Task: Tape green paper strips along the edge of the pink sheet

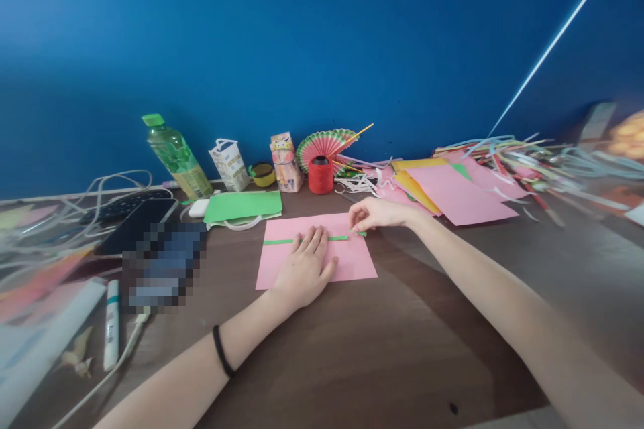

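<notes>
A sheet of pink paper (353,260) lies on the dark tabletop in front of me. Across it runs a thin green paper strip (278,242). My left hand (306,271) rests flat on the sheet with fingers stretched out, over the middle of the strip. At the sheet's right edge my right hand (371,216) is closed in a pinch. A short green piece of the strip (361,234) shows right at its fingertips, separated by a small gap from the longer part. The exact grip is partly hidden by the fingers.
Behind the sheet stand a red thread spool (320,175), a paper fan (322,145), small cartons (286,162) and a green bottle (177,157). Green paper (244,205) lies left. More pink sheets (460,194) and strips lie right. A phone (137,226), marker (111,325) and cables sit left.
</notes>
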{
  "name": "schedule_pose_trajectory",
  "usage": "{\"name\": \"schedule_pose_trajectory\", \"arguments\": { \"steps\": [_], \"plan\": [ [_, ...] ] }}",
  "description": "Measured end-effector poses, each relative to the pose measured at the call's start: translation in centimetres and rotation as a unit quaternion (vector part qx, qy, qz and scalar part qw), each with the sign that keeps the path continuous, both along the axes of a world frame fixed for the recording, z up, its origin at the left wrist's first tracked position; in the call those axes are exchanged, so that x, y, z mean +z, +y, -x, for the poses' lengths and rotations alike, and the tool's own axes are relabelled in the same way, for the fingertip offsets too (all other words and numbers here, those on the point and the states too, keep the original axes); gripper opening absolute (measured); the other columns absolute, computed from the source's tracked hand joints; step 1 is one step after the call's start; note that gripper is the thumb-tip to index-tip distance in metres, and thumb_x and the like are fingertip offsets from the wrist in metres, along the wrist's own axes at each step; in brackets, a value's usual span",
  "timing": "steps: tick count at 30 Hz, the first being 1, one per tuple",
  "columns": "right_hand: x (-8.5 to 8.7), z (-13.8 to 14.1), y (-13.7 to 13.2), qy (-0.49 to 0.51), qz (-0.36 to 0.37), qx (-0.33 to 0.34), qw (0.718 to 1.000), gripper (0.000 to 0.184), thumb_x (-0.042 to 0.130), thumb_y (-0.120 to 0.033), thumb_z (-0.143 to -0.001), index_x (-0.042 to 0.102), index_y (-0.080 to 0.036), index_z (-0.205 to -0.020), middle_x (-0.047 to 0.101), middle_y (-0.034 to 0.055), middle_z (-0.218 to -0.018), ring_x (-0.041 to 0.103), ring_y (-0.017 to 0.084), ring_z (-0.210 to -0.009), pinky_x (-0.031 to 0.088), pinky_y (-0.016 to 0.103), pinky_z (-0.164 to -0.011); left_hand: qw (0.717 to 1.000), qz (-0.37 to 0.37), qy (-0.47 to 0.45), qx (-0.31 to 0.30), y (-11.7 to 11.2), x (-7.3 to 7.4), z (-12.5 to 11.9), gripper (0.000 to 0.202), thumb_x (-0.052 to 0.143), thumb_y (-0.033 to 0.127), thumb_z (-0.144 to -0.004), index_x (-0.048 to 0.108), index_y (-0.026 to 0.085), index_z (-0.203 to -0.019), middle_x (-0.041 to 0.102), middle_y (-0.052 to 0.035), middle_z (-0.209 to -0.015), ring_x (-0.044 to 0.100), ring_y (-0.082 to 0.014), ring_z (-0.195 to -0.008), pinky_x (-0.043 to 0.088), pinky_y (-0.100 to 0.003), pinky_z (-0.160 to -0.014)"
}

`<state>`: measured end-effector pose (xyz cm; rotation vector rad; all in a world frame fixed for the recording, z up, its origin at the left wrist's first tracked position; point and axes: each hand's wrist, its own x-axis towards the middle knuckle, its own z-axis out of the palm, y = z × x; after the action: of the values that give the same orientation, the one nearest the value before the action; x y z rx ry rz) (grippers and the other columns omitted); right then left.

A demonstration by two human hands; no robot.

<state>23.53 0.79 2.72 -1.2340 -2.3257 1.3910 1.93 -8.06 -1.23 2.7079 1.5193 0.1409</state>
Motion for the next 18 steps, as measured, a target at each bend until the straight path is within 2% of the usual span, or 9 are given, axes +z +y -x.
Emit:
{"name": "schedule_pose_trajectory", "arguments": {
  "steps": [4,7,13,18],
  "plan": [
    [0.33,0.28,-0.28,-0.009,-0.005,0.02,1.0,0.017,0.059,-0.022,-0.067,0.059,-0.014,-0.082,0.063,0.0006,-0.066,0.051,0.009,-0.057,0.038,0.021,-0.054,1.0,0.002,-0.001,0.0,-0.01,-0.04,-0.02,0.059,0.021,0.041,-0.09,0.025,0.006,-0.138,0.022,-0.0138,-0.145,0.016,-0.0238,-0.135,0.016,-0.043,-0.109],
    [0.48,0.35,-0.4,-0.033,-0.029,0.02,0.999,0.015,0.058,-0.02,-0.065,0.061,-0.015,-0.079,0.064,0.0013,-0.067,0.054,0.011,-0.06,0.04,0.022,-0.059,1.0,0.005,0.001,0.001,-0.09,0.11,-0.03,0.059,0.021,0.041,-0.09,0.025,0.007,-0.138,0.023,-0.0142,-0.145,0.016,-0.0243,-0.135,0.016,-0.043,-0.109],
    [0.52,0.43,-0.4,-0.077,-0.091,0.023,0.993,0.013,0.06,-0.025,-0.064,0.065,-0.016,-0.071,0.064,0.0004,-0.066,0.056,0.014,-0.064,0.039,0.023,-0.059,1.0,0.005,-0.008,-0.016,-0.2,0.41,0.0,0.048,0.023,0.039,-0.091,0.031,0.025,-0.137,0.023,-0.01,-0.146,0.015,-0.0275,-0.134,0.018,-0.048,-0.107],
    [-0.2,0.55,-0.19,-0.085,-0.088,0.028,0.992,0.013,0.06,-0.025,-0.063,0.065,-0.016,-0.072,0.063,0.0001,-0.065,0.055,0.013,-0.061,0.039,0.023,-0.055,1.0,0.004,-0.01,-0.017,-0.19,0.42,0.03,0.048,0.022,0.04,-0.091,0.033,0.026,-0.136,0.025,-0.0092,-0.146,0.016,-0.0272,-0.134,0.018,-0.049,-0.106]
  ]
}}
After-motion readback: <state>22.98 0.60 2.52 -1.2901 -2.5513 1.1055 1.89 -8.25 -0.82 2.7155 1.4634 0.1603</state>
